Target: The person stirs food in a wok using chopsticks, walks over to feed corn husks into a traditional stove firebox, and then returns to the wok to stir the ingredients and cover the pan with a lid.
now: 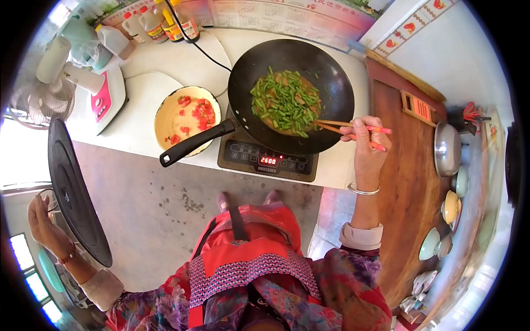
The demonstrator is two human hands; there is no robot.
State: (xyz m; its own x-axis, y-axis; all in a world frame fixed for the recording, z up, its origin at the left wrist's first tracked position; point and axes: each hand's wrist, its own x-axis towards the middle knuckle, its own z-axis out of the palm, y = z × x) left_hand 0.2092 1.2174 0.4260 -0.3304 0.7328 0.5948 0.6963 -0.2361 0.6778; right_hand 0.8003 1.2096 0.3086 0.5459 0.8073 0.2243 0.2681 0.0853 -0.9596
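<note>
In the head view, my right hand (366, 142) is closed around a pair of chopsticks (330, 125) with pinkish-red ends. Their tips reach into the chopped green beans (286, 100) lying in some liquid in the black wok (243, 69). That wok rests on an induction cooker (269, 162) whose display reads 2600. Off to the far left, my left hand (47, 225) grips a dark round lid (76, 193) by its handle, holding it tilted nearly on edge, away from the wok. The wok's handle (190, 146) points toward the lower left, over an enamel bowl.
The enamel bowl (161, 118) holds chopped red pieces. A pink-and-white appliance (105, 102), a fan (47, 99) and several bottles (175, 25) stand on the white counter at left and back. Along the right, a wooden surface (400, 209) carries a grater (418, 108), a metal bowl (446, 150) and several smaller bowls.
</note>
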